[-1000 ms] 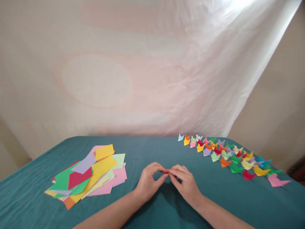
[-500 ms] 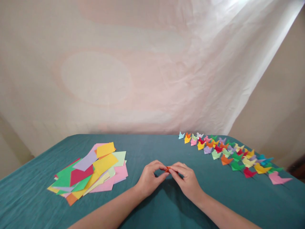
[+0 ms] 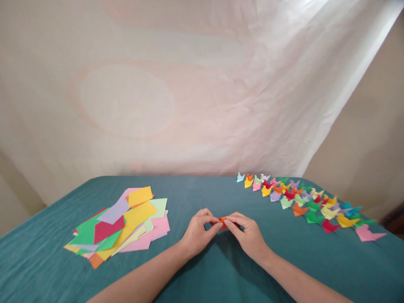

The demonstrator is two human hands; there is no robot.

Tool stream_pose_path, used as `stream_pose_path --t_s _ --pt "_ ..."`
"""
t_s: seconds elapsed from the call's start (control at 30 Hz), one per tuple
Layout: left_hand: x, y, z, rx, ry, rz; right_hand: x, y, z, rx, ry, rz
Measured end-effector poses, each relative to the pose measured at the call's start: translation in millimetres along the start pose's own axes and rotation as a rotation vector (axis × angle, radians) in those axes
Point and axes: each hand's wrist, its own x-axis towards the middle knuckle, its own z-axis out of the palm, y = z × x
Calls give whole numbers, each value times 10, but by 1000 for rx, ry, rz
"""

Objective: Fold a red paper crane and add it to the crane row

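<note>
My left hand (image 3: 198, 233) and my right hand (image 3: 248, 236) meet over the middle of the teal tablecloth (image 3: 202, 273). Between their pinched fingertips sits a small folded orange paper piece (image 3: 223, 221), mostly hidden by the fingers. Both hands are closed on it, thumbs and forefingers pressed together, just above the cloth.
A loose pile of coloured paper squares (image 3: 121, 223) lies at the left. Rows of several small folded paper figures (image 3: 303, 202) in many colours run along the right side toward the table's edge. A pale draped sheet (image 3: 176, 92) hangs behind the table.
Both hands have stayed pinched on the orange piece and shifted only slightly; a little more orange paper shows between the fingertips. The view has tilted a bit.
</note>
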Motion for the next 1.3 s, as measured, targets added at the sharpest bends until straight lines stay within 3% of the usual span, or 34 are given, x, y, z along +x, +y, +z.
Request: stream_pose_path --t_s 0.5,0.7,0.87,1.3 --pt "-11 -3 13 39 -33 41 4 8 4 -6 -39 108" --pt "-5 -4 14 -33 83 -17 9 45 5 13 -45 163" --pt "7 -30 37 -212 -34 -70 -1 70 4 17 -48 164" --pt "3 -77 70 -169 -83 -83 43 144 26 -52 -102 182"
